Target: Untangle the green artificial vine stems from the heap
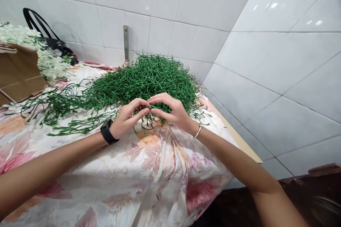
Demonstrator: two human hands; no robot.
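Note:
A big heap of thin green artificial flower stems lies on the cloth, with its looser strands trailing left. In front of the heap, my left hand and my right hand meet fingertip to fingertip. Both are closed in a pinch on a green stem, of which only bits show between the fingers; the rest blends into the heap behind. A black watch is on my left wrist, and a thin bracelet circles the right one.
The flowered cloth covers the table and bunches up at the front. At left stand a brown cardboard box, white artificial flowers and a black bag. Tiled walls close off the back and right. A metal bracket is on the wall.

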